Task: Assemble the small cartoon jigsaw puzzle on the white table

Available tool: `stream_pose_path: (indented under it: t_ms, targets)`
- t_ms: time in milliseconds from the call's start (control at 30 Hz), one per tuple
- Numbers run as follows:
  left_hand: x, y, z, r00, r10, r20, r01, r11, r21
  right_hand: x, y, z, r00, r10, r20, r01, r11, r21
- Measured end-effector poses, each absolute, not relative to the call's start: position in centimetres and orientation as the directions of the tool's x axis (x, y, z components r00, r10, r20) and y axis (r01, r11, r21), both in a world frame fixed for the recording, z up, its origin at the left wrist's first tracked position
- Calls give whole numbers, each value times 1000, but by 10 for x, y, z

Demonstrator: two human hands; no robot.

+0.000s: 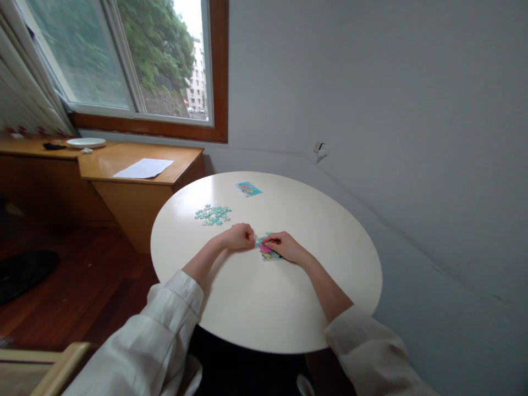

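Note:
A partly joined jigsaw puzzle [270, 255], with pink, yellow and teal patches, lies on the round white table [264, 308]. My right hand [287, 247] is over it and covers its right part. The thumb and fingers pinch together at a puzzle piece [265, 242] near the pink patch. My left hand [240, 236] is curled closed just beside the puzzle's left edge. Its fingertips come close to a teal bit there, and what they hold is too small to make out. Farther left lies a spread of loose teal puzzle pieces [213, 215].
A blue picture card [248, 189] lies near the table's far edge. Behind on the left stands a wooden desk [185, 162] with a white paper sheet [144, 168] and a white round lid or plate [86, 143]. A wooden chair [61, 368] is at lower left.

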State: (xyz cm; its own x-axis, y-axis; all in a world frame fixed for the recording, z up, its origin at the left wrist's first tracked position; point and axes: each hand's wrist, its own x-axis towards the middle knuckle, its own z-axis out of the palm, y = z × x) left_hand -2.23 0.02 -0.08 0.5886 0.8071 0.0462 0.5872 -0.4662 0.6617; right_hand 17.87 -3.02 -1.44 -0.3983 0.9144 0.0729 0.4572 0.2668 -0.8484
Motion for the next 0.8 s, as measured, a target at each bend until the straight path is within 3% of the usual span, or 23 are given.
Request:
stream_pose_path:
  t_ms: [800]
  targets:
    - [-22, -1, 0, 574, 818, 33, 607, -452, 654, 177, -30, -14, -406, 909, 100, 512, 317, -799]
